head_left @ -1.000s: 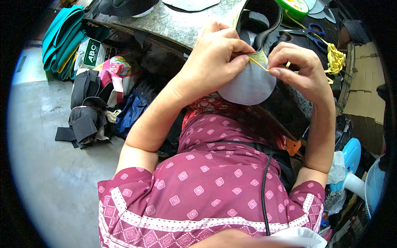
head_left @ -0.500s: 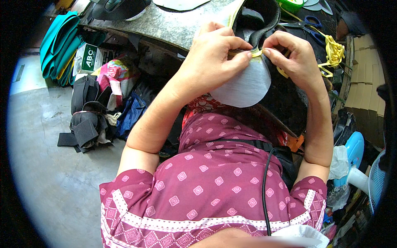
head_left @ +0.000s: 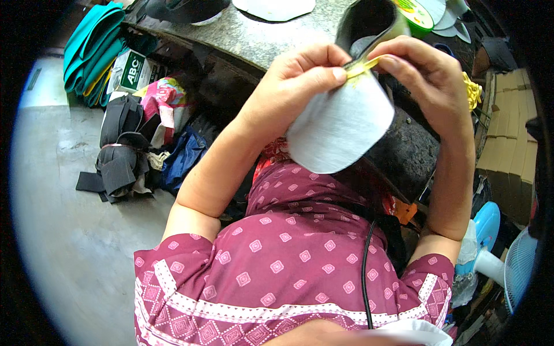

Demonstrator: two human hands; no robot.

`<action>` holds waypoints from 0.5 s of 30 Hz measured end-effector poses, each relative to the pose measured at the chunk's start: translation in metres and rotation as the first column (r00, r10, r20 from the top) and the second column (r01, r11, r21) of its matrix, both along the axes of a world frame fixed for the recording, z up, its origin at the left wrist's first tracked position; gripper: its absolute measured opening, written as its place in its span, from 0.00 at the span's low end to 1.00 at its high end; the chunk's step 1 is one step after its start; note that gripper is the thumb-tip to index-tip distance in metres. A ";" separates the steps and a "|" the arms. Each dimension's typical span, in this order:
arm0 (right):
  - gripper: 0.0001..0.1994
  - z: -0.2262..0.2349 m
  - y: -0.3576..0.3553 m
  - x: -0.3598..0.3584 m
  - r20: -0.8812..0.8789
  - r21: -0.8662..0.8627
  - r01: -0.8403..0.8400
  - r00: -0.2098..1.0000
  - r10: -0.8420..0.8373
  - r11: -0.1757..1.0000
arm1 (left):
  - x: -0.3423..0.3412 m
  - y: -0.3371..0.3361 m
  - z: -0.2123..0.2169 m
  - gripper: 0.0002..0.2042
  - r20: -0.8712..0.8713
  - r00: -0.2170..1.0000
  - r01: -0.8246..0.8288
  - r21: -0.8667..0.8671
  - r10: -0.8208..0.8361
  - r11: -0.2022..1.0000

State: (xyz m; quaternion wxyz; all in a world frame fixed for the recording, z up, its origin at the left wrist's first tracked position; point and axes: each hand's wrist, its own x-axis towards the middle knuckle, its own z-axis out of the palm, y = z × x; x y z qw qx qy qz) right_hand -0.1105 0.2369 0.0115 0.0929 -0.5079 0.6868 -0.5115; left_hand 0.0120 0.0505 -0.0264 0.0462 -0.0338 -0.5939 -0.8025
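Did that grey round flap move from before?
Yes. The grey flap has shifted its lower end toward the purple shirt, away from the speckled tabletop.

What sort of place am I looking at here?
Probably a small handcraft workshop: there is a worn work table, overlapping grey cut pieces at upper right, and a rounded grey piece with a yellow strip being worked by hand.

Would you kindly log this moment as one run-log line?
left hand: holding pale grey piece by its upper end | right hand: pinching yellow strip across that end | beyond hands: dark curved piece
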 end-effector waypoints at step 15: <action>0.07 -0.023 -0.025 0.008 -0.367 0.181 0.067 0.930 0.004 0.981 | 0.031 -0.020 -0.012 0.15 0.026 0.980 -0.140 -0.616 0.198 0.775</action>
